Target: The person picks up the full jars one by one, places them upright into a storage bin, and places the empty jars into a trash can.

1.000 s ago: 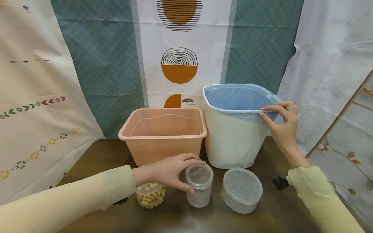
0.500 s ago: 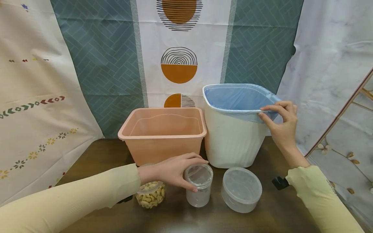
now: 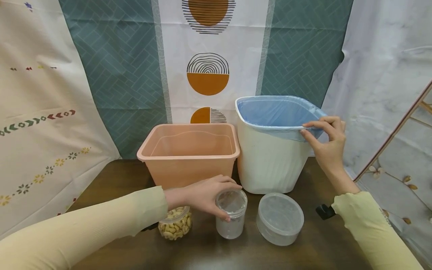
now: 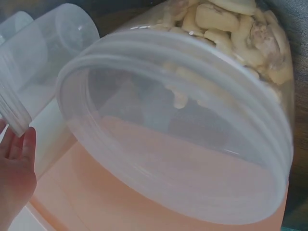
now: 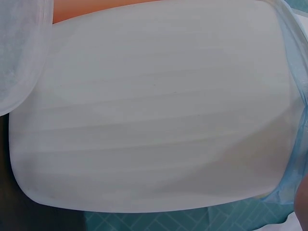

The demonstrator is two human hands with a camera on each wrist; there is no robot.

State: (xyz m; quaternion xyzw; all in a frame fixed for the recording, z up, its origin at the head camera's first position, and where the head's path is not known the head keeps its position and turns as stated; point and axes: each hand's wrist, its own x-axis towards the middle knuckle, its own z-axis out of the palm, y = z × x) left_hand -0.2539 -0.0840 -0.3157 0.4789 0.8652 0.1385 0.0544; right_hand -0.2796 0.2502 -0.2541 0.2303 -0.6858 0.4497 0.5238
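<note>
My left hand (image 3: 207, 197) grips a clear plastic jar (image 3: 231, 228) round its top, thumb on the near side and fingers over the far side. The jar stands upright on the table. In the left wrist view, fingertips of the left hand (image 4: 18, 173) meet the rim of this jar (image 4: 48, 62). Up at the right, my right hand (image 3: 328, 146) pinches the blue bin liner (image 3: 270, 110) at the rim of a white trash bin (image 3: 271, 165). The liner (image 5: 292, 166) folds over the bin's edge in the right wrist view, with only a bit of that hand showing.
Below the left wrist stands a clear jar of cashews (image 3: 175, 228), partly covered by the arm. A round lidded container (image 3: 281, 217) sits right of the gripped jar. Behind them a pink basin (image 3: 189, 168) stands against the bin. Patterned cloths (image 3: 125, 75) hang at the back and sides.
My left hand has shifted slightly right, bringing thumb and fingers further round the jar's top. The right hand stays at the bin's rim.
</note>
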